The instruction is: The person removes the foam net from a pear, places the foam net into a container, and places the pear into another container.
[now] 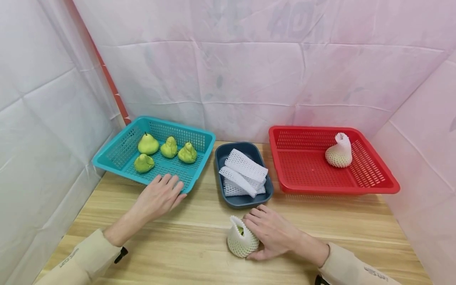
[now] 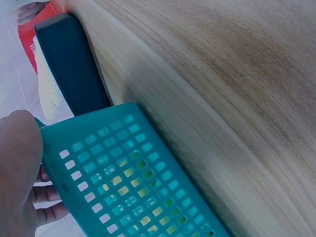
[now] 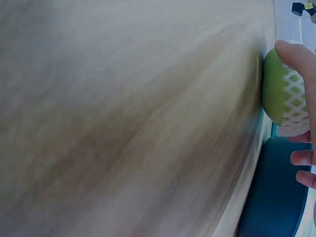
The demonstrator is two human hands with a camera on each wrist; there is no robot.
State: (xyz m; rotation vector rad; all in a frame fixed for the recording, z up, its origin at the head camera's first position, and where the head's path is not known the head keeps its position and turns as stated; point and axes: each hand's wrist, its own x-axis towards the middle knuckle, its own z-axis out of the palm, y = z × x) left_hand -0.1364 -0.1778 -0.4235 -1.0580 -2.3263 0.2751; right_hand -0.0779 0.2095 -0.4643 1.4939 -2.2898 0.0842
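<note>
Teal basket [image 1: 178, 126]: even teal, grid of holes
Pears [image 1: 148, 144]: yellow-green
Tray [image 1: 240, 202]: dark slate blue, plain
Nets [image 1: 246, 164]: white, open mesh
Near wrapped pear [image 1: 243, 242]: white diamond lattice, green showing through
Red basket [image 1: 303, 170]: bright red, slotted and pierced
Far wrapped pear [image 1: 339, 155]: white neck, pale yellow-green between meshes
Surface [image 1: 192, 249]: light tan, streaky brown woodgrain
Cloth [image 1: 249, 71]: white washed pink, faint grey marks
Strip [image 1: 108, 80]: orange-red
Sleeves [image 1: 87, 257]: beige, dark lettering
</note>
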